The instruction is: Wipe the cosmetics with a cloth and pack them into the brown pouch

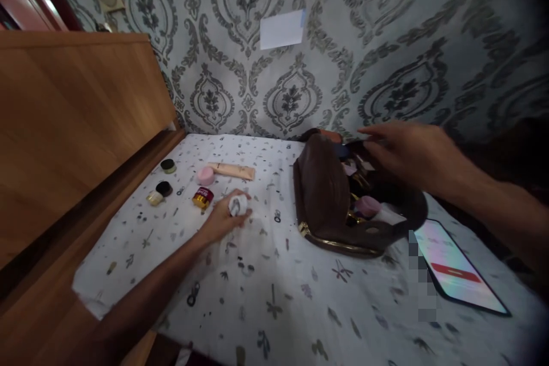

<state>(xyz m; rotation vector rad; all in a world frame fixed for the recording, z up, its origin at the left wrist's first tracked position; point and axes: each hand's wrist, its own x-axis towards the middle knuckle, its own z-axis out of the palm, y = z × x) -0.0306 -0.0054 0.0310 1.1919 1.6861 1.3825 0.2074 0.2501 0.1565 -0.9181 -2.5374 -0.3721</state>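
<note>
My left hand (225, 217) is wrapped round a small white-topped container (237, 205) on the white patterned cloth. Just left of it stands a dark red and gold jar (203, 197). Behind that jar are a pink round jar (205, 175) and a beige tube (234, 171) lying flat. A brown bag (323, 189) sits open at the right, with a pink item (368, 206) and other small things inside. Above the bag's far right side hovers my right hand (407, 151), fingers apart, with nothing visible in it.
Small dark-lidded jars (168, 166) sit near the cloth's left edge. A lit phone (461, 269) lies right of the bag. Wooden furniture (81, 120) borders the left side. Behind rises a patterned wall with a white paper (282, 30) on it.
</note>
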